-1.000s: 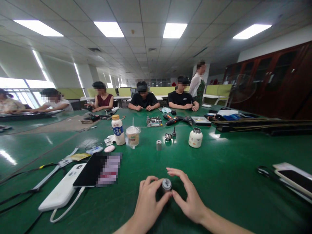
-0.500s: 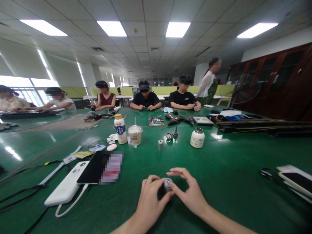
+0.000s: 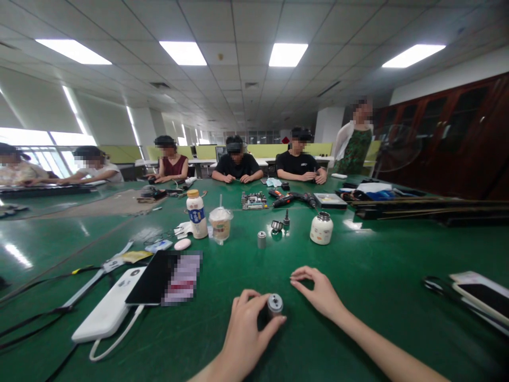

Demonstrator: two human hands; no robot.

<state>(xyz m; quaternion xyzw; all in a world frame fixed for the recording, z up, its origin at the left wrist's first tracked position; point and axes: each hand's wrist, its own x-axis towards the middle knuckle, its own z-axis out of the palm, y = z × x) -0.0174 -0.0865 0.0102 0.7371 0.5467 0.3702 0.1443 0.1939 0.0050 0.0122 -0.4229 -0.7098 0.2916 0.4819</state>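
My left hand point(image 3: 247, 329) has its thumb and index finger closed around a small silvery metal cylinder point(image 3: 275, 305). The cylinder stands upright, and small dark holes show in its top face. To the right and apart from it is my right hand point(image 3: 318, 291), raised over the green table. Its thumb and index fingertips are pinched together; anything between them is too small to make out. Beyond the hands, a similar metal cylinder point(image 3: 261, 240) stands on the table. Near that are a shiny round metal part point(image 3: 277, 227) and a dark drill chuck-like piece point(image 3: 287, 217).
A white jar point(image 3: 322, 229) stands at right, with a bottle point(image 3: 196, 215) and a lidded cup point(image 3: 220, 225) at left. A power bank point(image 3: 109, 305), tablet point(image 3: 153, 278) and cables lie nearer left. Power drills point(image 3: 294, 199) and a circuit board point(image 3: 254, 200) lie farther back. Several people sit opposite.
My right hand has left the cylinder's top and moved away to the right, its fingers pinched. My left hand still holds the cylinder. The standing person in back has turned and moved right.
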